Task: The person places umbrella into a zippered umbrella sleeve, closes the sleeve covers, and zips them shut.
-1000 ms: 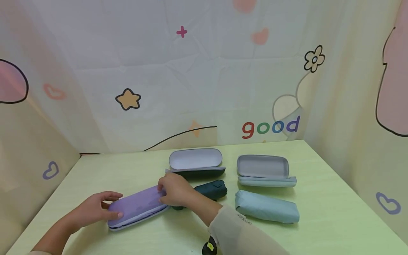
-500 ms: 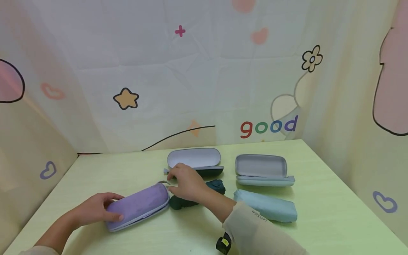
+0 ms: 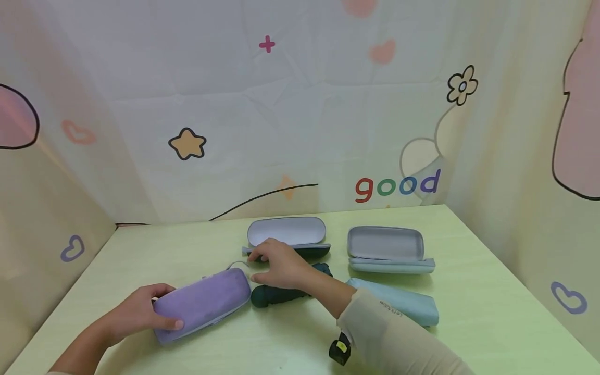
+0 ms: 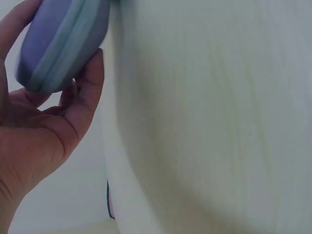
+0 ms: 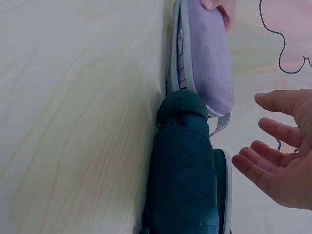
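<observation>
A purple zip case (image 3: 203,302) lies at the left front, its left end gripped between the thumb and fingers of my left hand (image 3: 133,315). In the right wrist view, a gap along its zip shows purple folds inside, and a wrist loop (image 5: 222,124) sticks out at its end. My right hand (image 3: 283,265) hovers beyond the case's right end with spread, loosely bent fingers and nothing in them. Below it lies a folded dark green umbrella (image 3: 278,296), partly hidden by that hand and forearm. The left wrist view shows my left fingers around the case's end (image 4: 63,48).
Behind stands an opened dark green case (image 3: 287,230) with grey lining. Right of it is an opened light blue case (image 3: 386,244). A light blue folded bundle (image 3: 408,304) lies at the right front, partly covered by my right sleeve. A printed cloth (image 3: 225,114) hangs behind the table.
My right hand has let go of the purple case's right end and moved right, over the dark green umbrella. The case has tilted a little in my left hand, and its loop now shows.
</observation>
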`<state>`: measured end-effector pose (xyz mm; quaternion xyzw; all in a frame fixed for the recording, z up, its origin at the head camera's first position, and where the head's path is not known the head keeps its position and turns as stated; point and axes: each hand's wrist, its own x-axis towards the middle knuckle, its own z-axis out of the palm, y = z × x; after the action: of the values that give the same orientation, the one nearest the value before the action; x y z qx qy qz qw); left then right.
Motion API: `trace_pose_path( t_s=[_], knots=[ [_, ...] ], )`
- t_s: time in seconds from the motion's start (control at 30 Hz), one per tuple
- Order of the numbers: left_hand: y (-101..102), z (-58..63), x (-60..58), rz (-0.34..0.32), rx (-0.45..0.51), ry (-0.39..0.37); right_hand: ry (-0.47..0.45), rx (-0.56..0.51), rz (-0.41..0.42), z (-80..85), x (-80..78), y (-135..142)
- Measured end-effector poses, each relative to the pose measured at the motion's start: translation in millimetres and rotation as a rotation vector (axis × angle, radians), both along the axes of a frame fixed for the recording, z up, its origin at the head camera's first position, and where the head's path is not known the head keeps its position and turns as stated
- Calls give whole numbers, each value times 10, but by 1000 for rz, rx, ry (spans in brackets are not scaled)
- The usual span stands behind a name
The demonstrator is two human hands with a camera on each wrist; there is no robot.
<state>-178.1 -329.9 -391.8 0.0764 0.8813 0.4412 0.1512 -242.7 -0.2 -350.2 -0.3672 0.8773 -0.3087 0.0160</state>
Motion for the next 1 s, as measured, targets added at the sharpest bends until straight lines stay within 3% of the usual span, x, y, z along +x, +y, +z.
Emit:
trace_pose_path(
  t_s=[0.2, 0.43, 0.53, 0.8, 1.0],
  knots=[
    [22, 73, -10, 69, 178, 26, -91, -39, -5, 5, -15, 44],
    [118, 139, -12, 203, 391, 28, -106, -48, 1, -3, -44, 80],
    [152, 151, -14, 222, 431, 51, -107, -39, 1, -14, -56, 95],
    [157, 276, -55, 166, 422, 113, -155, -83, 24, 2, -61, 114],
    [155, 456, -138, 66, 425, 159, -321, -207, 53, -23, -111, 110]
  ],
)
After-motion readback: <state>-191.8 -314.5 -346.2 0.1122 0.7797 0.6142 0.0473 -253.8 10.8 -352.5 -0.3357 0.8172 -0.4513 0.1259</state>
